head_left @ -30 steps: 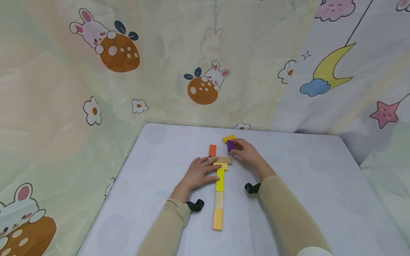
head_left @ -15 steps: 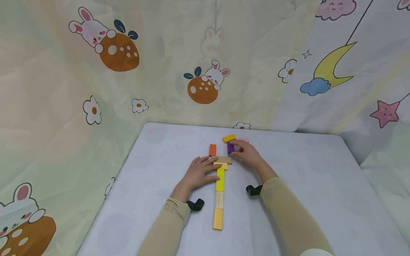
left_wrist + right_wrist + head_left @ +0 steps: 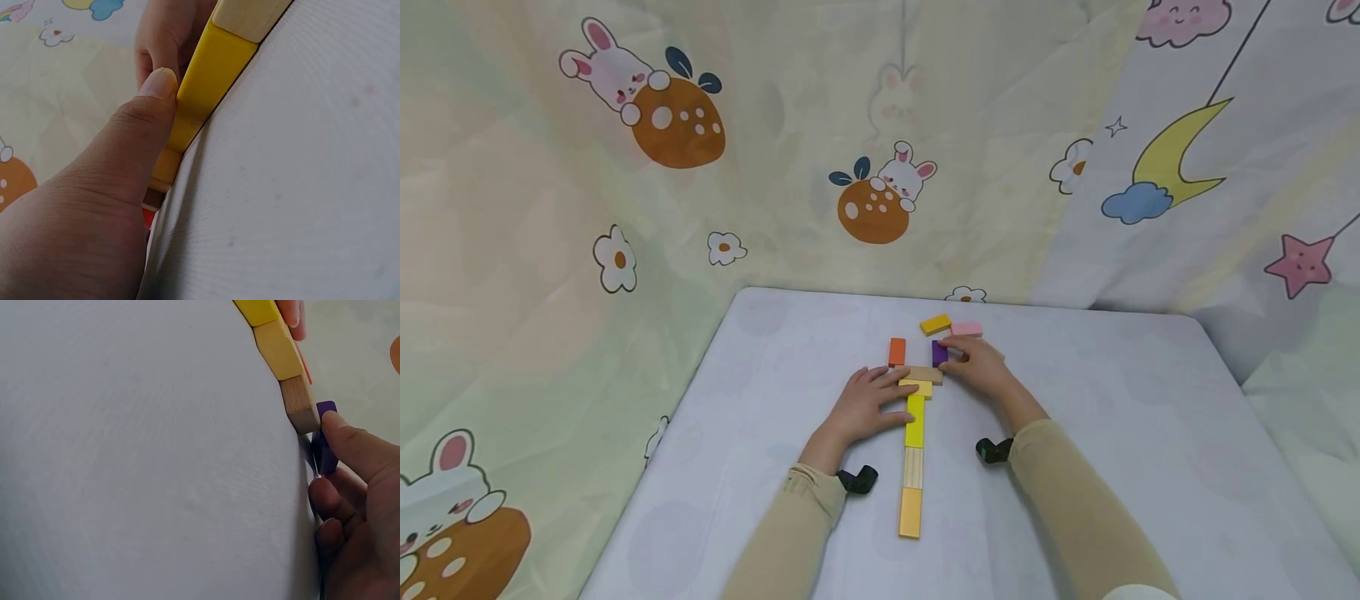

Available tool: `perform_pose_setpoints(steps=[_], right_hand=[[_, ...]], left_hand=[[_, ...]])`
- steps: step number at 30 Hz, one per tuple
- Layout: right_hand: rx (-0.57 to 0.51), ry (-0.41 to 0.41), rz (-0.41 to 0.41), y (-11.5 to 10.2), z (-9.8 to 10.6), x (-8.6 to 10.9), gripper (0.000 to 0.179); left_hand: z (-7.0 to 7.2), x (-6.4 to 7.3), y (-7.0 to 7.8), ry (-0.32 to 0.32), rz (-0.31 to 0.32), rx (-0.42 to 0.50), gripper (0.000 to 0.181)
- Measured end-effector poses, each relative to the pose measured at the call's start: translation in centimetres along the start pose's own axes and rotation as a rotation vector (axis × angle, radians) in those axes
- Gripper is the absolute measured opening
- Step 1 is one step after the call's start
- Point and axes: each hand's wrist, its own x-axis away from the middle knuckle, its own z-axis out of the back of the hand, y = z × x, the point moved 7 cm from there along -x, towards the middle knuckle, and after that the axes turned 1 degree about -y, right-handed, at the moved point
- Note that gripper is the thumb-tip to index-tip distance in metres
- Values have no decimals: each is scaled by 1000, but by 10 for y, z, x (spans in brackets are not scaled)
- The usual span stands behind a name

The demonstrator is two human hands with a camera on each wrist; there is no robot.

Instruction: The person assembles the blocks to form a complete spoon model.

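Observation:
My right hand (image 3: 981,367) pinches a purple block (image 3: 939,353) between thumb and fingers, just beyond the right end of a brown wooden block (image 3: 928,376). In the right wrist view, the purple block (image 3: 325,453) stands close to that brown block (image 3: 297,403). My left hand (image 3: 867,407) lies with spread fingers over the row's left side. Its fingertips touch the brown block, the light orange block (image 3: 926,391) and the bright yellow block (image 3: 916,435). The left thumb (image 3: 134,128) is against the yellow block's side. An orange-red block (image 3: 897,352) stands beyond the brown block's left end.
A pale wood block (image 3: 913,468) and a tan-orange block (image 3: 910,512) continue the row toward me. Behind the purple block lie a golden yellow block (image 3: 936,324) and a pink block (image 3: 966,329). Another block is mostly hidden behind my right hand. The white table (image 3: 1112,417) meets a printed cloth backdrop.
My right hand has brought the purple block nearer to me, toward the brown block, uncovering the pink block behind. The left hand has stayed in place.

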Motion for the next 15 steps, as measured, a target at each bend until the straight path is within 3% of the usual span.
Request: perform_pose_setpoints(steps=[15], right_hand=[[40,2,72,3,-1,2,46]], left_hand=[[-2,0,-1,-5,7,-12,61]])
